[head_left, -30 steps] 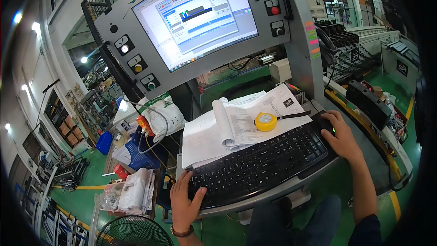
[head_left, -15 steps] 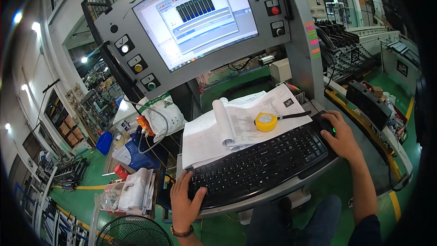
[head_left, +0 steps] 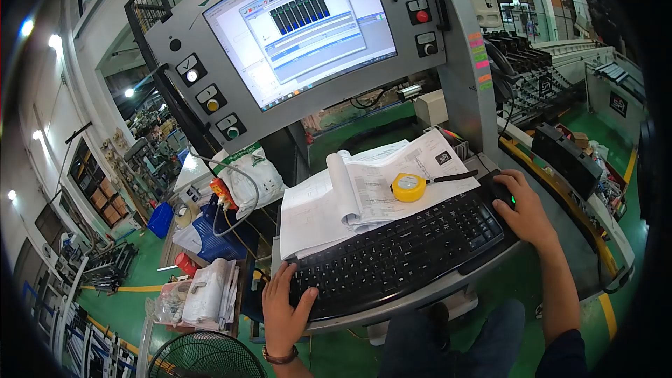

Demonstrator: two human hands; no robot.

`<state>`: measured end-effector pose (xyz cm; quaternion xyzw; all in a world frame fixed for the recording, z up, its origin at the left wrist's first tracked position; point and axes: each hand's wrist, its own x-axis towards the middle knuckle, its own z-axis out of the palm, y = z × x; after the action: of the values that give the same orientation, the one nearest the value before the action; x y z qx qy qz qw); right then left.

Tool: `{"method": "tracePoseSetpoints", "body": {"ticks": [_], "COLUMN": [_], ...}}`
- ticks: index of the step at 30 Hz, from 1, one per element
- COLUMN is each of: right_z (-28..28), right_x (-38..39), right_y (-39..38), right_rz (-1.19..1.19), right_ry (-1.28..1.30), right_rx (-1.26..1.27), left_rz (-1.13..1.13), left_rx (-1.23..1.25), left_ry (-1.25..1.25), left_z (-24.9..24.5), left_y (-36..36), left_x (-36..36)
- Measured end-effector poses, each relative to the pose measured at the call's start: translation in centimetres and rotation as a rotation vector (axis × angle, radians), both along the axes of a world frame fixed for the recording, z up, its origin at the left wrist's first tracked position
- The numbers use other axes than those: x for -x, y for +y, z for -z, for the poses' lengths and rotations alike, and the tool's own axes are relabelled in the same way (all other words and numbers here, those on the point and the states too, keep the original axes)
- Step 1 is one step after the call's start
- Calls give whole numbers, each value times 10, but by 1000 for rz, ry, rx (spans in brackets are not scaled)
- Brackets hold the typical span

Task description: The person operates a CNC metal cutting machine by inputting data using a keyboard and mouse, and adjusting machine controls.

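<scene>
My left hand (head_left: 285, 311) rests at the left end of the black keyboard (head_left: 399, 255), thumb apart from the fingers, holding nothing. At the other end of the shelf my right hand (head_left: 526, 208) is curved over a black computer mouse (head_left: 501, 192); a green light glows at its side. Behind the keyboard lie printed sheets (head_left: 308, 213), one of them rolled back. On these sheets sits a yellow tape measure (head_left: 408, 187) with a black strap. Above, the screen (head_left: 315, 63) displays a window with a row of dark upright shapes.
Push buttons and knobs, among them a red button (head_left: 423, 17), line the grey panel around the screen. At left stand a white bag (head_left: 255, 178), a blue basket (head_left: 213, 234) and papers in a pink tray (head_left: 175, 318). A fan (head_left: 203, 357) is below. Machinery stands at right.
</scene>
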<state>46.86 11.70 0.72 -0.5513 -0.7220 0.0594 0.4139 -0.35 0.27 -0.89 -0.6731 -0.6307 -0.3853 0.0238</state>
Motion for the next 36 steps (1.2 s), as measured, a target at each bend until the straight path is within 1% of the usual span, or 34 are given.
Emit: {"method": "tracePoseSetpoints", "body": {"ticks": [36], "right_z": [1], "right_x": [1], "right_y": [0], "right_rz": [24], "right_ry": [27], "right_rx": [-37], "left_rz": [-2], "left_rx": [5], "left_ry": [3], "left_z": [-1], "left_y": [0], "left_x": [-1]}}
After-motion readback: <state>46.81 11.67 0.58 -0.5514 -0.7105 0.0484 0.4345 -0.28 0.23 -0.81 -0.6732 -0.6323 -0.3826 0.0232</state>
